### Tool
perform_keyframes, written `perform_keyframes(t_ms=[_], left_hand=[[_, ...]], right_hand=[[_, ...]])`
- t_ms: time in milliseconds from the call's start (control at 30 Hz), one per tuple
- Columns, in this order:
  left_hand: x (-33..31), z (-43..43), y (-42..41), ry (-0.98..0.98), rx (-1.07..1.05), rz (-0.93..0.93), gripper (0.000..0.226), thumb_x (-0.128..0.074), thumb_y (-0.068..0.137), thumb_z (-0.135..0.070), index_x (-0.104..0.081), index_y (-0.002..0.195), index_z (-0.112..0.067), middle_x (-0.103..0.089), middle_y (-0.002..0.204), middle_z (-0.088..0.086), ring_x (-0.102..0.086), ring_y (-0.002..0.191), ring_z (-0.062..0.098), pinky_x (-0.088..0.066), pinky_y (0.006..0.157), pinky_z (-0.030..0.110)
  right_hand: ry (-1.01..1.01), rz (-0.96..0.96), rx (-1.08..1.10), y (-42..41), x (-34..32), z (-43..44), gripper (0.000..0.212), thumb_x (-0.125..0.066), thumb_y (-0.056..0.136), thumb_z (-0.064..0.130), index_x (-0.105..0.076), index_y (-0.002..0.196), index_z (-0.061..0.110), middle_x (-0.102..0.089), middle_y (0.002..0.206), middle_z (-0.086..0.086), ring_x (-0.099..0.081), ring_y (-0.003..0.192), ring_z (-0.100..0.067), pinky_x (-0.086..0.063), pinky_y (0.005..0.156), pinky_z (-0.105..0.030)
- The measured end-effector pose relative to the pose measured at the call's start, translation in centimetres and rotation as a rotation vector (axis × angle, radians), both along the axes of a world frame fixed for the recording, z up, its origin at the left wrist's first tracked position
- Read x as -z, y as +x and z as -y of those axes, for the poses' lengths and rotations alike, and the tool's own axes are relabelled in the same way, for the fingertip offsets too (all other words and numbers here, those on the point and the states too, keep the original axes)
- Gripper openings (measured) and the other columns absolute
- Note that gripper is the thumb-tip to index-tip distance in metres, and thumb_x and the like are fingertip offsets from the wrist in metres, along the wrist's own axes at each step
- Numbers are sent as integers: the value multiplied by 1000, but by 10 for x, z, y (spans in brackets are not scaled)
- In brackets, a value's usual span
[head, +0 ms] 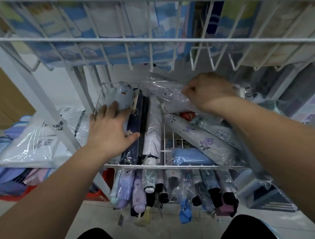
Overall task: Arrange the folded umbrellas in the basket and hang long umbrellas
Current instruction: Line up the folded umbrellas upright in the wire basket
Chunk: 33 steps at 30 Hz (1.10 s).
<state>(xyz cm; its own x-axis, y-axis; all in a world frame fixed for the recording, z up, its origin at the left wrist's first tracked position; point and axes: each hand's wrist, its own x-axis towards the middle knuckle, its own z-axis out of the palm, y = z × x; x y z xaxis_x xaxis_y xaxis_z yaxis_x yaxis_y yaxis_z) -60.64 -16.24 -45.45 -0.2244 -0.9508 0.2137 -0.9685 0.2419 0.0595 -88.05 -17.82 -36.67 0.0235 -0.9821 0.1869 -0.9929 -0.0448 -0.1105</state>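
Centre frame: my left hand lay flat, holding nothing, on the navy umbrella; my right grip pinched a wrapped bear-print umbrella, whose slick film risked slipping into the basket.

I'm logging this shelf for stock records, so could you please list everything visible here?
Wire rack: one, white, fills the frame.
Middle basket: one, white wire, centre.
Folded umbrellas in the middle basket: several; navy, white, blue, grey floral.
Lower-tier umbrellas: many, mixed colours, below the basket.
Top basket goods: several, mostly blue and white.
Bagged packs: a stack, pale, left.
Left hand: flat on the navy umbrella.
Right hand: gripping a wrapped umbrella.
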Motion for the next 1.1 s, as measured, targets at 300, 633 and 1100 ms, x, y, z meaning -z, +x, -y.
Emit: perform_keyframes(t_ms=[300, 633, 1100], left_hand=[[9, 0, 4, 129, 12, -124, 93, -71, 78, -60, -29, 155, -30, -12, 165, 17, -22, 147, 48, -22, 121, 53], [12, 0, 8, 117, 29, -212, 79, -67, 87, -50, -33, 155, -28, -17, 166, 15, -24, 146, 47, -25, 120, 53], [-10, -9, -89, 361, 83, -626, 55, -51, 102, -32, -33, 151, -16, -58, 137, 16, -58, 121, 34, -45, 89, 30]], right_hand=[[62, 240, 184, 42, 38, 24, 28, -49, 96, 35, -70, 104, 18, -70, 108, -9, -65, 96, -31, -42, 71, -30], [57, 651, 270, 55, 53, 7, 29, -61, 91, 38, -76, 98, 14, -75, 97, -8, -70, 94, -28, -55, 82, -29], [210, 564, -37, 40, 45, -17, 18, -65, 92, 24, -74, 103, 13, -74, 102, -6, -69, 94, -25, -55, 85, -34]])
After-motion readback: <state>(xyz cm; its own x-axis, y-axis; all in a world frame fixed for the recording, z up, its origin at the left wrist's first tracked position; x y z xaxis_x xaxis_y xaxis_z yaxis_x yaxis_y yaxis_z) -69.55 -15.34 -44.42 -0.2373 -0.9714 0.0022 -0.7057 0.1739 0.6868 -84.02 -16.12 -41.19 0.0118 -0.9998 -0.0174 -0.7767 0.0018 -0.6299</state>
